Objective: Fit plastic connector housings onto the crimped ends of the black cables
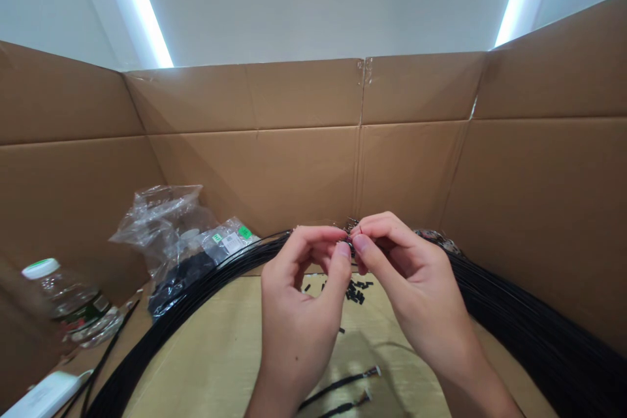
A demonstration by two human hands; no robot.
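Thumb and forefinger of my left hand (306,313) are pinched together in the middle of the view. What they hold is tiny and mostly covered by the fingertips. Right beside them, my right hand (416,287) pinches a thin reddish wire (361,230), and the two sets of fingertips almost touch. Below and behind the hands, several short black tube pieces (356,292) lie scattered on the yellowish board (206,346). Two black cables with small white connectors (375,371) rest on the board under my left wrist.
A thick bundle of black cables (196,300) curves along the left; another black bundle (519,320) runs down the right. Clear plastic bags (169,222), a plastic bottle (73,304) and a white box-shaped device (46,397) are at left. Cardboard walls (294,170) enclose the area.
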